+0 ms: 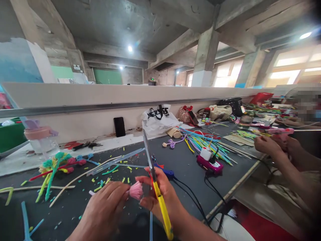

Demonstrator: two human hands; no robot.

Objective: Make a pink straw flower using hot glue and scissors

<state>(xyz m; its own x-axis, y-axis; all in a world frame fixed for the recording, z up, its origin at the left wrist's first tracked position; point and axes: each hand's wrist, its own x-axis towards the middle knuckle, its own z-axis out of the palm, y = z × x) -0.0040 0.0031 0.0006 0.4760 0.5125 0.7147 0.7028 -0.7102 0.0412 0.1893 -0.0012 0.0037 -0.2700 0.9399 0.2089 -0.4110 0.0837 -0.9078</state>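
Observation:
A pink tufted piece [136, 190], made of short fuzzy stems, is pinched in my left hand [105, 204] at the lower centre, its flared end pointing right. My right hand [164, 194] is closed around scissors [163, 209] with yellow and red handles, their long blades pointing up and away. The thumb and a fingertip of that hand are close to the pink tuft's right side. Below the hands a thin blue stem [151, 226] runs toward the front. Small yellow and green offcuts [129, 168] lie scattered on the dark table beyond.
Finished-looking coloured stems [54, 170] lie left, near a lidded cup [42, 139]. A blue tool [167, 171] with a cable, a magenta power strip [210, 164] and a pile of stems [200, 140] lie right. Another person's hands [271, 145] hold a pink tool [282, 132] at far right.

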